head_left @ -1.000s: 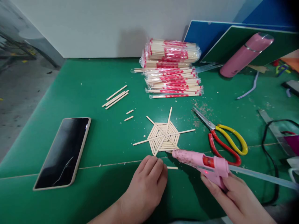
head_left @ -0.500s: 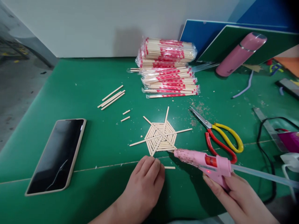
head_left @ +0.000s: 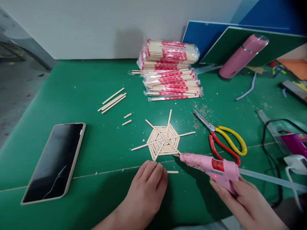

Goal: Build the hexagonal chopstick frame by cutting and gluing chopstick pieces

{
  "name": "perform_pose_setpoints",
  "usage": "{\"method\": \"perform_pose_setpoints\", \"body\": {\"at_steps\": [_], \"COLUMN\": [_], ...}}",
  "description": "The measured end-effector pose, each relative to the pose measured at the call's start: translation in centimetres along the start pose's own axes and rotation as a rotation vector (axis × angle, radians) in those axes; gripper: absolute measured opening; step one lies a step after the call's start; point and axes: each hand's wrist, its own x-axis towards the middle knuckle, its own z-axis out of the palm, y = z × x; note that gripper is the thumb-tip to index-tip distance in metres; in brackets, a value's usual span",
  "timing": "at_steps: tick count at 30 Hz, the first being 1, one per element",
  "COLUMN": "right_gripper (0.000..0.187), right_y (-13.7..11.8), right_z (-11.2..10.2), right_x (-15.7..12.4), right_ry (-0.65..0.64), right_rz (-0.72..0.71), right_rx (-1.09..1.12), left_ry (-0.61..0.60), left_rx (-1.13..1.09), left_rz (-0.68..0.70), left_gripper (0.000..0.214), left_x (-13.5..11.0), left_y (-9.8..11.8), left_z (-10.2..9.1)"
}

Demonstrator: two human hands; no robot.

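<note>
A pink hot glue gun (head_left: 203,164), with a clear glue stick (head_left: 271,179) out of its back, is gripped by my right hand (head_left: 247,201). Its nozzle is at the lower right edge of a web of wooden sticks (head_left: 164,140), near the end of one spoke. My left hand (head_left: 150,188) is closed just below the web, fingers curled down by the lowest spoke's end; what they pinch is hidden. From behind this hand a short wooden stick (head_left: 173,172) pokes out to the right.
Scissors (head_left: 216,129) lie right of the web, a phone (head_left: 54,163) far left. Loose sticks (head_left: 112,101) and offcuts (head_left: 127,122) lie up left. Wrapped chopsticks (head_left: 171,73) are piled at the back, near a pink flask (head_left: 243,57). A black cable (head_left: 265,153) curves at right.
The whole view has shifted slightly, so things on the table appear a little further left. The glue gun's nozzle has moved slightly right along the web's lower edge. The left hand keeps its pose.
</note>
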Motion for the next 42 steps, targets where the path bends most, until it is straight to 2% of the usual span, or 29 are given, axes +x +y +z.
{"method": "perform_pose_setpoints", "body": {"at_steps": [11,23,36,42], "right_gripper": [0.016,0.016,0.012,0.014], "right_y": [0.59,0.50,0.26,0.33], "right_z": [-0.14,-0.49,-0.56,-0.32], "right_x": [-0.66,-0.71,-0.08,0.02], "right_ry": [-0.004,0.052,0.052,-0.003], "right_rz": [0.026,0.033,0.023,0.120], "right_rx": [-0.084,-0.102,-0.034,0.070], "left_ry": [0.005,0.006,0.034,0.015], "left_rx": [0.006,0.014,0.038,0.019], "left_rz": [0.005,0.010,0.002,-0.003], "left_gripper": [0.023,0.023,0.026,0.023], "left_x": [0.05,-0.07,0.29,0.08], "left_y": [-0.07,-0.11,-0.03,0.03], "left_z": [0.00,0.00,-0.29,-0.18]}}
